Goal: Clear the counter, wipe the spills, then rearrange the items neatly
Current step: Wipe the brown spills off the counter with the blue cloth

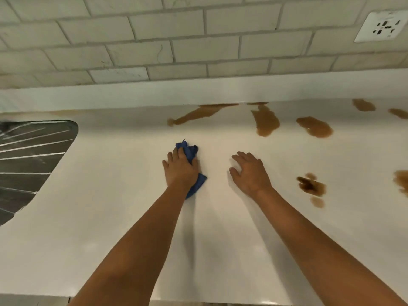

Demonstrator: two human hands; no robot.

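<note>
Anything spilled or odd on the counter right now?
Yes. Brown liquid spills blotch the white counter along the back edge and at right, all unwiped. The left hand presses a blue cloth short of them.

Most of the blue cloth (pixel 191 151) sat under the left hand (pixel 180 170); only a bunched end past the fingers and a corner by the wrist showed. Couldn't tell how the fingers lay on it underneath. Right hand (pixel 250 173) was slightly blurred, contact with the counter (pixel 110 217) unclear. Draining board (pixel 31 162) was cut off by the left edge, its ridges smeared. Brown spill (pixel 400 180) at mid right and another (pixel 398 113) near the back were cropped by the right edge. Spill (pixel 311 186) near the right hand was blurred. Wall socket (pixel 380 26) was clipped at the right, markings too small to read.
</note>
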